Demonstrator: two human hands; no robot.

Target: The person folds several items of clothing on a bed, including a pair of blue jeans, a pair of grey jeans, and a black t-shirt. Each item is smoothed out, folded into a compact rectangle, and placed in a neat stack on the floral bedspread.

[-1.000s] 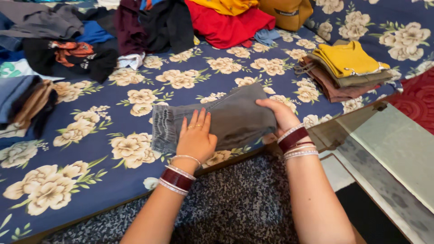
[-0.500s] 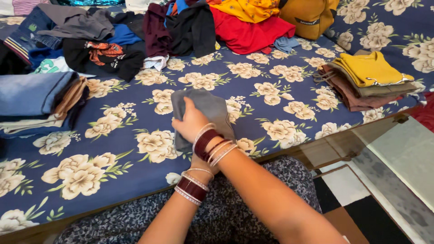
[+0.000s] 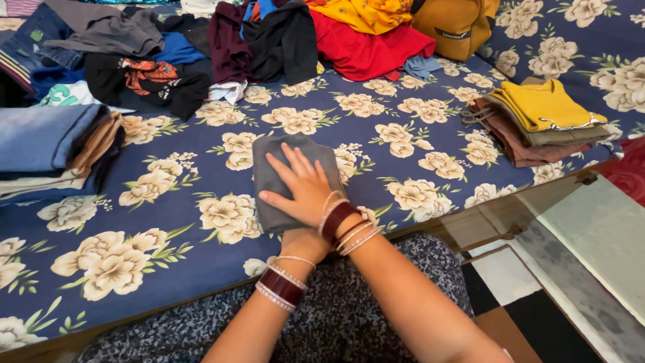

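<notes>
A folded grey garment [image 3: 269,176] lies on the navy floral bedsheet [image 3: 168,269] near the bed's front edge. My right hand [image 3: 302,188] rests flat on top of it, fingers spread, with red and silver bangles on the wrist. My left hand [image 3: 304,243] sits at the garment's near edge under my right wrist. It is mostly hidden, so its fingers cannot be made out. My forearms cross over my lap.
A folded stack with a yellow top [image 3: 537,111] sits at the right of the bed. Another folded stack, with blue denim [image 3: 47,144], sits at the left. Unfolded clothes [image 3: 269,40] and a mustard bag [image 3: 453,20] lie at the back. A glass surface [image 3: 591,228] stands beside the bed.
The grey garment has been folded from a wide strip into a compact rectangle. My right hand crossed over to the left and now lies flat on it with fingers spread.
</notes>
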